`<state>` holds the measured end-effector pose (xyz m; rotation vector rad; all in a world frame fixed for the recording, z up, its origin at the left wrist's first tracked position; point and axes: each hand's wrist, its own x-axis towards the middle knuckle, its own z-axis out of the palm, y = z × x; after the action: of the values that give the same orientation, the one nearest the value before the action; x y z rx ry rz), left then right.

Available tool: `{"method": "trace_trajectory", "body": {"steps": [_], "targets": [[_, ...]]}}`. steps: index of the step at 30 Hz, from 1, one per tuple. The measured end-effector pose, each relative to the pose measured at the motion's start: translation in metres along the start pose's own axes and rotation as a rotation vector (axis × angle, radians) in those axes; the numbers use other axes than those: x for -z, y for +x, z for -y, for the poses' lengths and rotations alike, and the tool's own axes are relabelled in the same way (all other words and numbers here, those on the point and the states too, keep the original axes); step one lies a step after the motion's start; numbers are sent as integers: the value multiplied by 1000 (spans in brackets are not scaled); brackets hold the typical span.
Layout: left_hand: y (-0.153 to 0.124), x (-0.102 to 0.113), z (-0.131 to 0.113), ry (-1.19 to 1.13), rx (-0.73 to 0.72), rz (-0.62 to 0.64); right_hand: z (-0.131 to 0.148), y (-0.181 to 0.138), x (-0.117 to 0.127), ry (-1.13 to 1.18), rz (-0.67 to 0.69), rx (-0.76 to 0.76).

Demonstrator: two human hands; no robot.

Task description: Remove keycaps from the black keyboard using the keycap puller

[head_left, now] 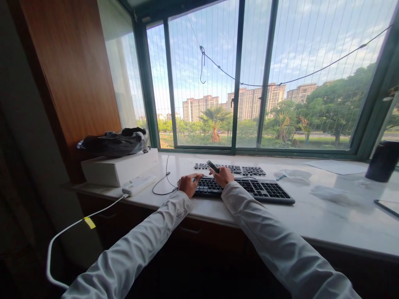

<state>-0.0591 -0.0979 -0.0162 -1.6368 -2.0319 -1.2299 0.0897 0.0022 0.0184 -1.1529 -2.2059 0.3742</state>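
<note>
A black keyboard (267, 190) lies on the white counter, many of its key positions showing as dark squares. Over its left end is my left hand (188, 184), fingers bent and tips together near the back edge; what they pinch, if anything, is too small to see. My right hand (225, 177) is closed around a slim black tool (213, 167), which slants up to the left above the keyboard; its exact kind is unclear. Behind the keyboard, rows of loose black keycaps (254, 170) are laid out, partly hidden by my right hand.
A thin black cable (158, 193) loops left of the keyboard. Further left are a white power strip (139, 185) and a white box (107, 170) with a black bag (115, 143) on top. Crumpled clear plastic (332, 194) and a dark cylinder (382, 162) stand to the right.
</note>
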Motion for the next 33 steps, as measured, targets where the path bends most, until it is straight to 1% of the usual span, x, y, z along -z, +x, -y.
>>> {"method": "trace_trajectory", "body": {"steps": [2,5,7,9,11,14,17,19,22,24,26,30,33], "targets": [[-1,0,-2,-3,-38,9,-9,4,16,-117,6,14],[-3,1,-4,3,-67,-8,-33,6,39,-339,-35,19],[-3,2,-5,18,-69,-39,-54,5,50,-467,-77,15],[-3,4,-6,23,-74,-75,-73,3,55,-547,-110,-7],[-3,5,-6,0,-91,-99,-88,1,57,-564,-119,-57],[-3,9,-7,-21,-109,-122,-97,1,55,-526,-118,-108],[1,12,-6,99,-118,-132,-98,5,52,-495,-81,-104],[7,13,-4,215,-163,-97,-99,7,51,-484,-63,-102],[26,12,-1,391,-182,10,-103,10,49,-463,-57,-104],[46,8,-1,472,-159,93,-105,12,48,-451,-44,-92],[70,0,-2,503,-164,168,-106,12,48,-444,-32,-82],[114,-24,-5,523,-174,288,-105,12,47,-444,-18,-87],[135,-47,-4,533,-213,364,-106,13,47,-446,-8,-77]]}}
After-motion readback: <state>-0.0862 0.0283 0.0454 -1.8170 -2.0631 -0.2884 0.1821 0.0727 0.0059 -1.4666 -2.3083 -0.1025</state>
